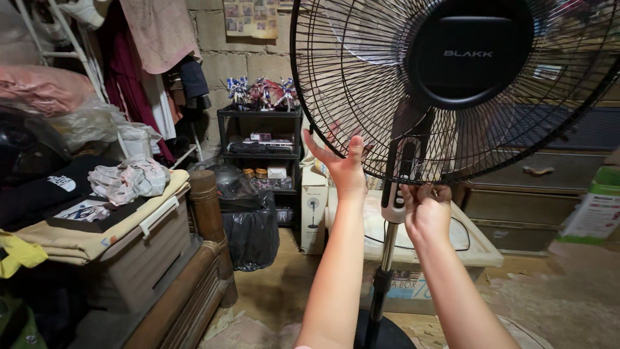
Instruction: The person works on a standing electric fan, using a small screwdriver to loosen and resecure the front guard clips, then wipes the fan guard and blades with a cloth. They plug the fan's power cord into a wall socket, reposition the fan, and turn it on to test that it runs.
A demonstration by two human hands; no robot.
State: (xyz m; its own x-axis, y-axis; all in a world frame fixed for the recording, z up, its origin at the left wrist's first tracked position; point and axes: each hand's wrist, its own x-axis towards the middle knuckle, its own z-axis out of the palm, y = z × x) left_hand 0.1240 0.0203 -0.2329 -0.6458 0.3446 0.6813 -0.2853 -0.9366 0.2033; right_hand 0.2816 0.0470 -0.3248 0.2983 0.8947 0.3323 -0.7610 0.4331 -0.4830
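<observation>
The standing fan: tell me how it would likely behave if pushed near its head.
The standing fan looks top-heavy: a big caged head on a thin pole, so it would probably sway or tip. The round base seems small, which may limit steadiness. The wire grille, where the left hand rests, would likely flex; the right hand grips the firmer neck.

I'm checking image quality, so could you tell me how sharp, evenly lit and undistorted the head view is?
Head view: mostly sharp, the fan grille and both hands crisp; wide-angle bending shows at the edges; soft, dim indoor light, the floor and left corner darker; no strong glare; left hand on the grille, right hand at the control panel.
</observation>
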